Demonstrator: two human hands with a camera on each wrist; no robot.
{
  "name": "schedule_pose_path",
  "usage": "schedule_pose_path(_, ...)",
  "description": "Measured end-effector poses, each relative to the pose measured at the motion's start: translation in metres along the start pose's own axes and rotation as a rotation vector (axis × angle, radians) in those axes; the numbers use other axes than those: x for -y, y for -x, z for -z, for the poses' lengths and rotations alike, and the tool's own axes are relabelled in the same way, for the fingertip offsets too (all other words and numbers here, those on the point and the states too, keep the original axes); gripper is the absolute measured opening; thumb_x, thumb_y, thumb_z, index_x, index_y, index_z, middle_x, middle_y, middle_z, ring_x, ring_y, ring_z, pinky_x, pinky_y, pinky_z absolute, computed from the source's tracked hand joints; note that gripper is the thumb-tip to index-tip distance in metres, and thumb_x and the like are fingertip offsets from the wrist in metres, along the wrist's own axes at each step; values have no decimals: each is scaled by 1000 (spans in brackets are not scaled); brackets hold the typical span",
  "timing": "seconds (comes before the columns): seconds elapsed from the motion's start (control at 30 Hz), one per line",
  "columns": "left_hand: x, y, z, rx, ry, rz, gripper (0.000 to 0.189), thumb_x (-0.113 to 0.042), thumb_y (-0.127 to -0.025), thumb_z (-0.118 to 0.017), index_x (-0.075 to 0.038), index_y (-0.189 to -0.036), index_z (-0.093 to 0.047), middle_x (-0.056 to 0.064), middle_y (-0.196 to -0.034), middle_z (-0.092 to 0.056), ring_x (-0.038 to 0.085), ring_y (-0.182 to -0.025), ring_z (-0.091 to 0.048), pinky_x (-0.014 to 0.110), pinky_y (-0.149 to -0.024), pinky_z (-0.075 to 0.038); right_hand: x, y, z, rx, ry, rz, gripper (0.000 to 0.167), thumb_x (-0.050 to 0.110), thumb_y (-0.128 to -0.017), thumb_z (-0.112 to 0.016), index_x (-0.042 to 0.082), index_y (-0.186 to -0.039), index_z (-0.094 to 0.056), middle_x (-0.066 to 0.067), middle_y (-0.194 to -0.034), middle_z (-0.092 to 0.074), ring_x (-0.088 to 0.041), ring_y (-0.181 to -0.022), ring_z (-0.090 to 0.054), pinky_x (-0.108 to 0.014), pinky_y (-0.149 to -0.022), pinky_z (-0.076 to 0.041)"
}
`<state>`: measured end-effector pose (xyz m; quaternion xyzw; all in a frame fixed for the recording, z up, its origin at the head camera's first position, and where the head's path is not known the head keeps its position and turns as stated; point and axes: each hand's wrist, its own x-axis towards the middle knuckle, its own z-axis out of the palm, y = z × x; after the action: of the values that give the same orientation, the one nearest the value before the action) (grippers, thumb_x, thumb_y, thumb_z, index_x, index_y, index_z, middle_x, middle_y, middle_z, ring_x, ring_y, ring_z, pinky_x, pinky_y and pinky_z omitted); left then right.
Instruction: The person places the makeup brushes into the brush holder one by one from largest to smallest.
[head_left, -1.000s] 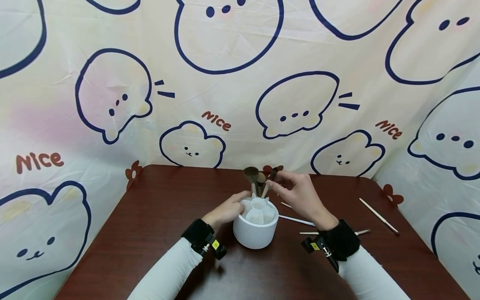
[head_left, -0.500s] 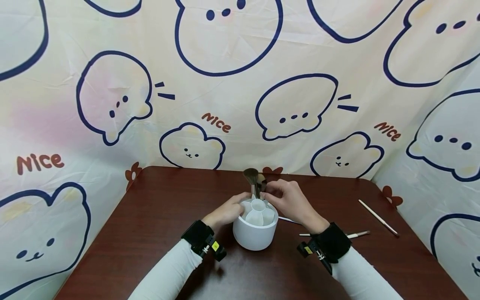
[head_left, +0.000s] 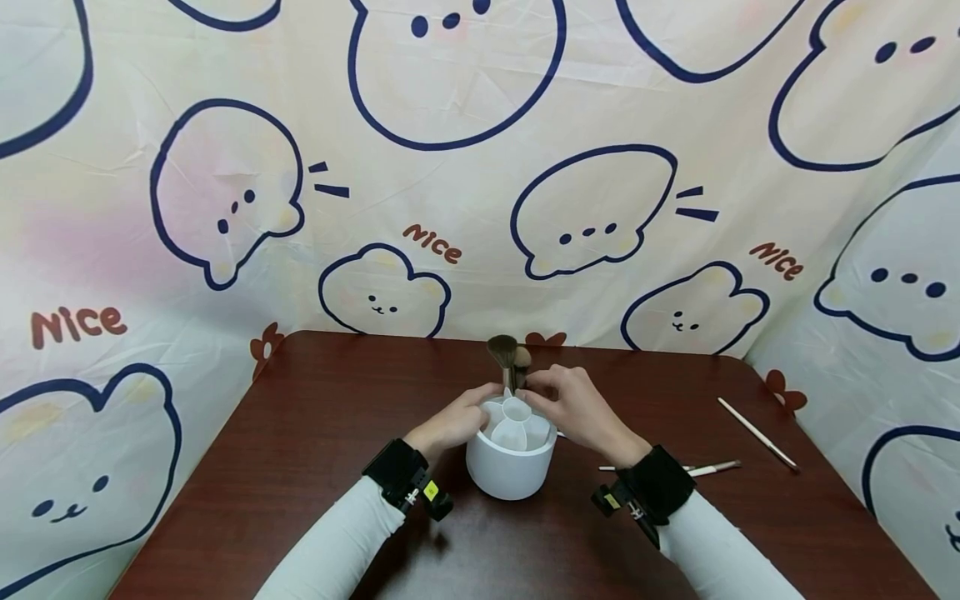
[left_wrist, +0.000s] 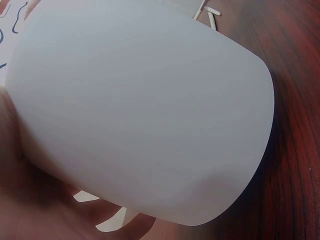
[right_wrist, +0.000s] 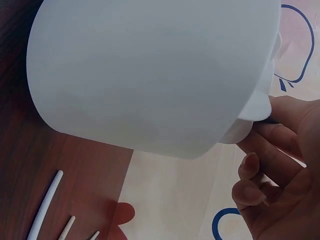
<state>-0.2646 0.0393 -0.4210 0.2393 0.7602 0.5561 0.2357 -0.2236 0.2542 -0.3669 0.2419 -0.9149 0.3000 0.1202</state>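
A round white brush holder (head_left: 506,477) with petal-shaped compartments stands upright on the table. Around its left side my left hand (head_left: 447,422) grips it, thumb at the rim; in the left wrist view, curled fingers (left_wrist: 132,227) show past the holder's white wall (left_wrist: 145,110). Two makeup brushes, one fan-shaped (head_left: 502,350) and one rounder (head_left: 522,357), rise from the back compartments, bristles up. My right hand (head_left: 581,410) pinches another dark-headed makeup brush at the right back rim, where the fingers hide most of it. The right wrist view has these fingers (right_wrist: 272,155) close against the rim.
On the brown table (head_left: 337,408), a pale brush (head_left: 757,434) lies at the far right and another brush (head_left: 714,469) lies partly behind my right wrist. Several thin handles (right_wrist: 46,202) show in the right wrist view. A printed cloth (head_left: 480,192) hangs behind.
My right hand has moved left and down, lowering the dark-headed brush into the holder until its head sits behind my fingers. The left hand and the holder have stayed in place.
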Motion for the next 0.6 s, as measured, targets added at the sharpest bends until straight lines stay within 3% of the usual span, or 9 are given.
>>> schedule_pose_path(0.27,0,-1,1,5,-3,9,69,2,-86,-38,-8,-154,-42,12,-155,-45,30,-138,-41,55,-114,-30,-2,-1,-4,-1,-16,-1,9,15,-95,-73,11,-100,-79,4,-86,-71,-10,-74,-54,-27,-63,-48)
schedule_pose_path(0.6,1,-2,0,-3,4,11,69,2,-87,-38,-8,-155,-42,11,-156,-44,29,-139,-41,55,-115,-30,-5,-1,-3,20,-3,-60,17,21,-95,-73,9,-105,-80,1,-90,-73,-12,-77,-53,-27,-65,-47)
